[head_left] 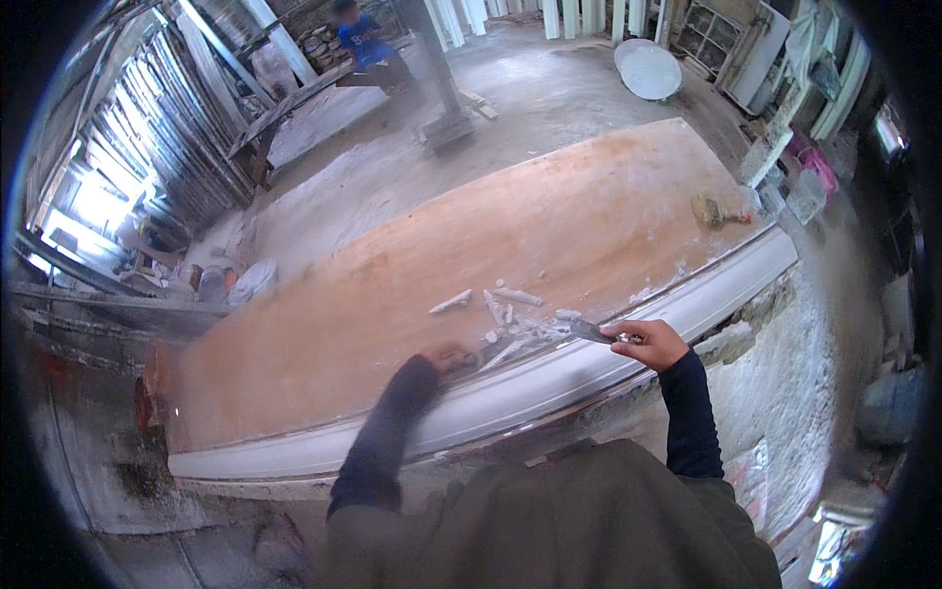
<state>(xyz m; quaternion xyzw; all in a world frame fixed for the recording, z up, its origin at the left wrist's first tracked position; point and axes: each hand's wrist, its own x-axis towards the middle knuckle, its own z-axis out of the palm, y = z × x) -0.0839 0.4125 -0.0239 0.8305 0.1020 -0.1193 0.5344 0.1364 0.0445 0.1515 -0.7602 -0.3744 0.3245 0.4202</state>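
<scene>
My right hand is closed around a small scraper, its flat grey blade pointing left over the board. Under and beside the blade lie broken white plaster scraps, some long and thin. My left hand is low over the board, left of the scraps; motion smears its fingers, so I cannot tell what they hold. A long white plaster moulding runs along the near edge of the wide orange-brown board, just below both hands.
A brush lies at the board's right end. Beyond stand a post, a round white basin and a pink bag. A person in a blue shirt sits far off at a bench. White strips lean at the back.
</scene>
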